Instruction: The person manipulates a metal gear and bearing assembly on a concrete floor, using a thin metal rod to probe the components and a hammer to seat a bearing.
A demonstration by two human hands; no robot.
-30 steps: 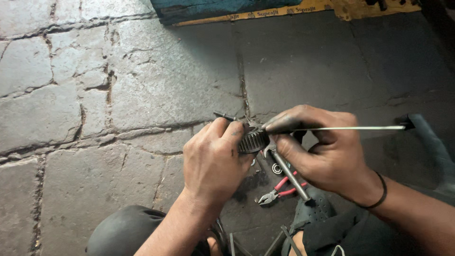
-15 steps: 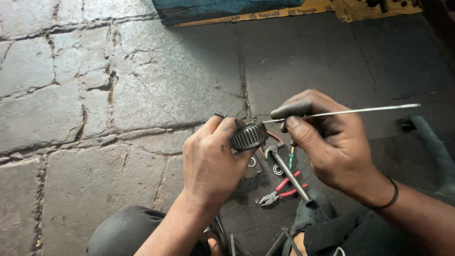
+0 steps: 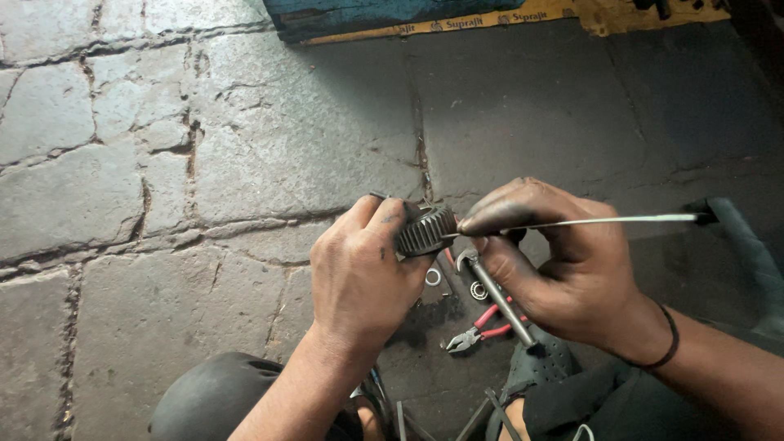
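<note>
My left hand [image 3: 363, 269] grips a dark toothed metal gear [image 3: 426, 230], held up over the stone floor. My right hand [image 3: 563, 265] pinches a thin metal rod [image 3: 621, 220] near its left end, with that end at the gear's side. The rod runs out to the right, level, towards a dark part [image 3: 704, 211] at its far end. Both hands are greasy. A black band sits on my right wrist.
Below the hands on the stone floor [image 3: 204, 163] lie red-handled pliers [image 3: 482, 331], a metal spanner [image 3: 498, 298] and small rings and bearings [image 3: 478, 290]. A blue and yellow board [image 3: 457, 16] edges the top. My knee [image 3: 212, 400] shows at the bottom.
My right hand and the rod have risen slightly and settled against the gear. The left hand stays in place with the gear.
</note>
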